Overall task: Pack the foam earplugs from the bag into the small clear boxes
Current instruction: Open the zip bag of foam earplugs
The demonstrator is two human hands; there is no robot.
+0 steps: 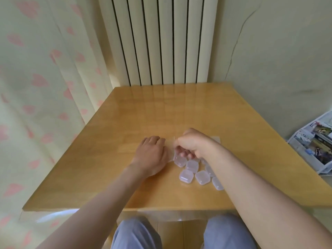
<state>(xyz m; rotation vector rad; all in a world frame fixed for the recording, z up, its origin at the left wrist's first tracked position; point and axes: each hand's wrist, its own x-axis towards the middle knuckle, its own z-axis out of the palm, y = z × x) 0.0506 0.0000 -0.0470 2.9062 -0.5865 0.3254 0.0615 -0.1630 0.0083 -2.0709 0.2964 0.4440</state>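
A clear plastic bag [170, 145] lies on the wooden table [107, 159], stretched between my two hands, and its far corner [215, 139] shows past my right wrist. My left hand [152, 153] lies back-up on the bag's left end with its fingers curled under onto it. My right hand [190, 143] pinches the bag's edge with curled fingers. Several small clear boxes [186, 177] with shut lids lie in a cluster just under and in front of my right hand. No earplugs can be made out through the bag.
A radiator [161, 42] stands behind the table's far edge, and a heart-patterned curtain [45, 87] hangs at the left. At the right, off the table, stands a white tray of printed papers [314, 141]. My knees [136, 234] show below the table's near edge.
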